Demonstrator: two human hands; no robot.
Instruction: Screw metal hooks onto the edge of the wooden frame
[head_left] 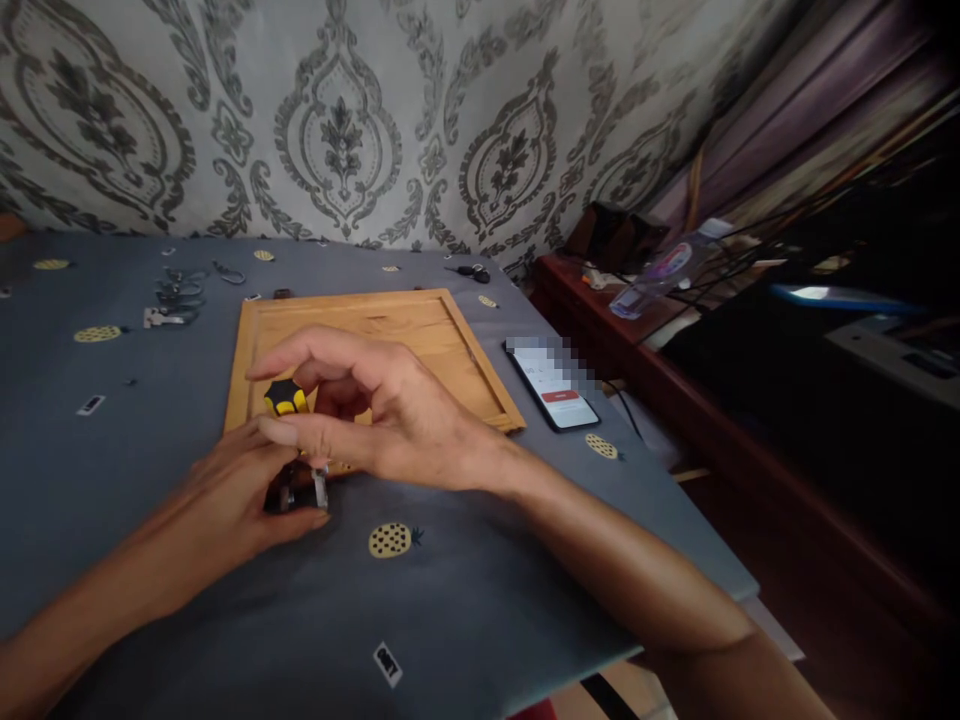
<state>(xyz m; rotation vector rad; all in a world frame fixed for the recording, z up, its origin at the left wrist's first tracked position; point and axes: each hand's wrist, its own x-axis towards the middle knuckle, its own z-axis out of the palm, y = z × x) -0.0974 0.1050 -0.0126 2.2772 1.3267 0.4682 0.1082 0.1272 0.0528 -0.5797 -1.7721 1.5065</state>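
Note:
Near the front edge of a wooden panel with a raised frame (pixel 405 320), a screwdriver with a yellow and black handle (pixel 286 397) stands roughly upright. My right hand (pixel 375 405) is curled around the handle, its thumb across the near side and its index finger arched behind. Below it, my left hand (pixel 240 490) grips a small metal hinge (pixel 320 487) between thumb and fingers. The screwdriver's shaft and tip are hidden by the hands. Several metal hinges (pixel 178 290) lie on the blue-grey cloth to the back left.
A phone (pixel 555 385) with its screen lit lies right of the panel. Keys (pixel 472 272) rest near the back edge of the table (pixel 465 610). A plastic bottle (pixel 667 268) and cables occupy a red-brown wooden surface (pixel 712 450) at the right. A patterned wall stands behind.

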